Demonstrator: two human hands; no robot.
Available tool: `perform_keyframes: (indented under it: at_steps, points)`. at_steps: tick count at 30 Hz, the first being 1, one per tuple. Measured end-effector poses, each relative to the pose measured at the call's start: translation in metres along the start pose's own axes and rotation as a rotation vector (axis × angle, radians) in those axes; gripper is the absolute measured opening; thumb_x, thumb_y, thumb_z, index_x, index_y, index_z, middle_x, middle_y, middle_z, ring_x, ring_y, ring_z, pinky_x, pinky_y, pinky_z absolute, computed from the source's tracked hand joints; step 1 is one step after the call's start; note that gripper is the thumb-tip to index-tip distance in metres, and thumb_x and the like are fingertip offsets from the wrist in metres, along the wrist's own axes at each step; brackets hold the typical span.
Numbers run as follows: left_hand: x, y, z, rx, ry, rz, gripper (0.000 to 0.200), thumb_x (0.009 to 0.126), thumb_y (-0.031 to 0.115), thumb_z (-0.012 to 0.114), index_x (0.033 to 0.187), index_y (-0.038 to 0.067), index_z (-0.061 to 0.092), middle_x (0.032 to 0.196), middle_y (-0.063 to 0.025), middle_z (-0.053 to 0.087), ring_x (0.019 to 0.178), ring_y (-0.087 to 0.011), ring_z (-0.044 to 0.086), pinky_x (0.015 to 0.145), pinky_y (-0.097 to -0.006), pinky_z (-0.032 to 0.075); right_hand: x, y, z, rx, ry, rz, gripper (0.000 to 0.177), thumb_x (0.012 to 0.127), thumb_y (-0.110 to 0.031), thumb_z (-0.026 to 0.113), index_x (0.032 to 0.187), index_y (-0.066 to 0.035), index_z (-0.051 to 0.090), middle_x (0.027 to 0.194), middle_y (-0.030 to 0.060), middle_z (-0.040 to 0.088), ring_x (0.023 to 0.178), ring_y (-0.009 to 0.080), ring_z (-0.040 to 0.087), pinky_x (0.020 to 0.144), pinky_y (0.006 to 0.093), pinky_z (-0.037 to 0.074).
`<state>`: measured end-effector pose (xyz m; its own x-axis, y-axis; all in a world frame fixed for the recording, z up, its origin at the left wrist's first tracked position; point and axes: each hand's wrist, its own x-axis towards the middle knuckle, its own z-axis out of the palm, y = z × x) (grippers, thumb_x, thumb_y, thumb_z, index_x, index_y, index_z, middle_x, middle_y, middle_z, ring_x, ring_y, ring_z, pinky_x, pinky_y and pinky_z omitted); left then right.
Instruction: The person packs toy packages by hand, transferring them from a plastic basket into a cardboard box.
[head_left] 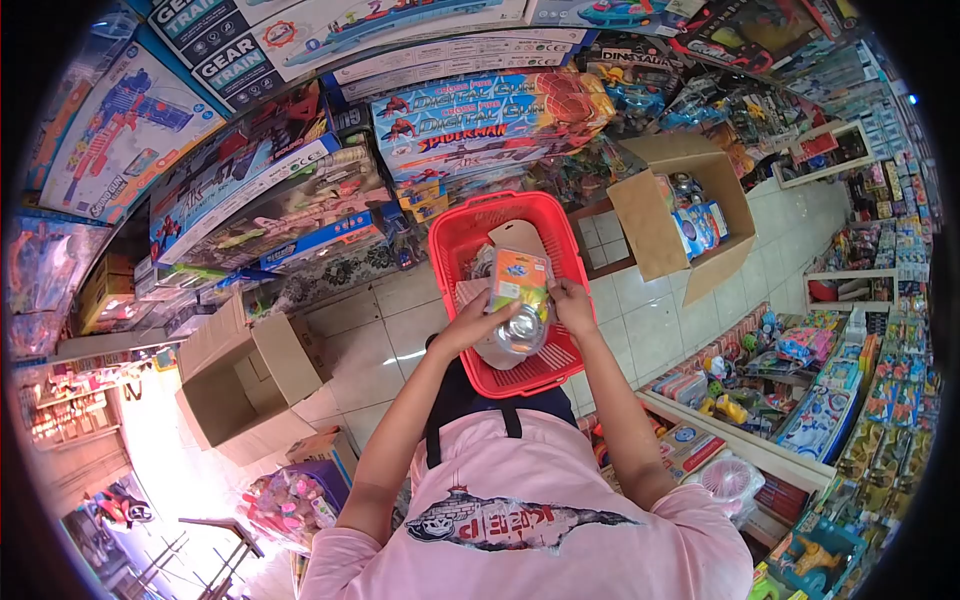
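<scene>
Red basket (567,245) between cardboard boxes (650,225)

- Open on the left: pale tiled floor (365,335), past the rim of the red plastic basket (505,385), as far as an open cardboard box (290,365).
- Open on the right: more tile, narrowing between a packed carton (650,235) and a display shelf (735,440).
- Blocked straight ahead by stacked Digital Gun boxes (480,130) beyond the basket's far end.
- Closed off at the near side by a pink shirt (570,440) and lap.
- Crowded over the basket: middle taken up by a blister pack (515,270) between left hand (480,325) and right hand (573,308), with more packaging beneath.
</scene>
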<state>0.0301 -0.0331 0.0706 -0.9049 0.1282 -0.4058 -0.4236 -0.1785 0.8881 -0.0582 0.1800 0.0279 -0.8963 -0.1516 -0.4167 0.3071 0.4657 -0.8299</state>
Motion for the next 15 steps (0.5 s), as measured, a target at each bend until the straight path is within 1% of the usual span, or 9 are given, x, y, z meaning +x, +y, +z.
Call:
perform_keyframes:
  at_steps: [3,4,5,7,9,11,12,14,15]
  points:
    - [-0.020,0.005,-0.018,0.010,-0.051,0.026,0.059,0.089,0.036,0.071,0.132,0.001,0.051,0.125,-0.0109,0.061,0.115,-0.0175,0.058,0.096,-0.0329,0.047,-0.022,-0.033,0.014,0.194,-0.150,0.107,0.028,0.098,-0.024,0.057,0.096,0.003,0.064,0.072,0.0085,0.064,0.056,0.0151,0.061,0.051,0.0298,0.046]
    - [-0.030,0.008,-0.025,-0.018,0.012,-0.036,0.055,0.088,0.030,0.073,0.130,0.001,0.053,0.121,-0.0098,0.063,0.112,-0.0168,0.059,0.095,-0.0330,0.047,-0.026,-0.043,0.019,0.233,-0.206,0.114,0.028,0.099,-0.026,0.056,0.097,0.002,0.063,0.076,0.0087,0.065,0.053,0.0128,0.060,0.048,0.0253,0.046]
    - [-0.036,0.006,-0.033,-0.015,0.007,-0.036,0.055,0.088,0.030,0.073,0.130,0.001,0.053,0.121,-0.0098,0.063,0.112,-0.0168,0.059,0.095,-0.0330,0.047,-0.027,-0.050,0.023,0.236,-0.201,0.114,0.028,0.099,-0.026,0.056,0.097,0.002,0.063,0.076,0.0087,0.065,0.053,0.0128,0.060,0.048,0.0253,0.046]
    - [-0.052,-0.005,-0.048,-0.032,0.164,0.034,0.050,0.089,0.026,0.072,0.128,0.001,0.054,0.118,-0.0085,0.065,0.109,-0.0158,0.060,0.096,-0.0323,0.045,-0.030,-0.054,0.031,0.461,-0.272,0.201,0.030,0.100,-0.028,0.055,0.097,0.001,0.063,0.080,0.0097,0.067,0.055,0.0138,0.062,0.049,0.0257,0.047]
    - [-0.068,-0.015,-0.059,-0.075,0.244,0.043,0.048,0.089,0.024,0.071,0.128,0.001,0.055,0.116,-0.0082,0.065,0.107,-0.0154,0.060,0.096,-0.0318,0.045,-0.015,-0.022,0.045,0.431,-0.260,0.181,0.027,0.098,-0.025,0.056,0.100,0.001,0.063,0.083,0.0101,0.068,0.055,0.0135,0.062,0.048,0.0248,0.046]
    - [-0.080,-0.026,-0.070,-0.119,0.325,0.056,0.046,0.089,0.022,0.071,0.127,0.001,0.055,0.115,-0.0079,0.066,0.106,-0.0150,0.060,0.095,-0.0312,0.045,-0.002,0.012,0.056,0.228,-0.184,0.176,0.032,0.091,-0.027,0.063,0.106,0.001,0.062,0.092,0.0141,0.070,0.070,0.0228,0.069,0.061,0.0323,0.054]
    - [-0.085,-0.033,-0.076,-0.092,0.372,0.042,0.046,0.089,0.021,0.071,0.127,0.001,0.055,0.115,-0.0079,0.066,0.105,-0.0148,0.060,0.095,-0.0309,0.045,0.004,0.027,0.065,0.231,-0.187,0.174,0.032,0.091,-0.027,0.063,0.106,0.001,0.062,0.092,0.0141,0.070,0.070,0.0228,0.069,0.061,0.0323,0.054]
    - [-0.094,-0.045,-0.083,-0.097,0.428,0.049,0.046,0.089,0.022,0.071,0.126,0.001,0.055,0.115,-0.0082,0.066,0.104,-0.0148,0.061,0.093,-0.0304,0.045,0.012,0.054,0.083,-0.401,0.014,0.138,0.043,0.083,-0.026,0.070,0.114,0.002,0.061,0.104,0.0194,0.069,0.095,0.0317,0.069,0.083,0.0387,0.054]
    - [-0.099,-0.046,-0.084,-0.096,0.434,0.048,0.046,0.089,0.022,0.071,0.126,0.001,0.055,0.115,-0.0082,0.066,0.104,-0.0148,0.061,0.093,-0.0304,0.045,0.014,0.066,0.092,-0.401,0.008,0.136,0.043,0.083,-0.026,0.070,0.114,0.002,0.061,0.104,0.0194,0.069,0.095,0.0317,0.069,0.083,0.0387,0.054]
